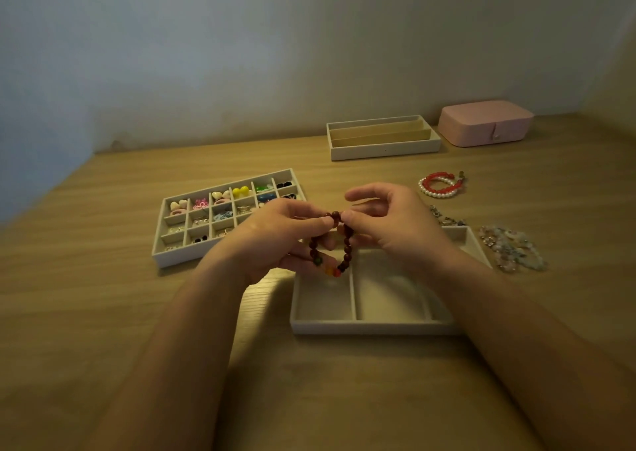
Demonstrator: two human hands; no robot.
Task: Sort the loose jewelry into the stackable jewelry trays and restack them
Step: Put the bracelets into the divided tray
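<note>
Dark-red bead bracelet (347, 244) hangs over the wide-cell tray (371, 328) on the counter (103, 313), top beads pinched by fingers (311, 222) of left hand (272, 244) and right hand (399, 233) (likely holding the loop open to lay it in).

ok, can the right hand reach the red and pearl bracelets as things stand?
Probably yes: the red and pearl bracelets lie on the table beyond the right hand, nothing between. But it pinches the brown bead bracelet with the left hand, so it must let go first.
</note>
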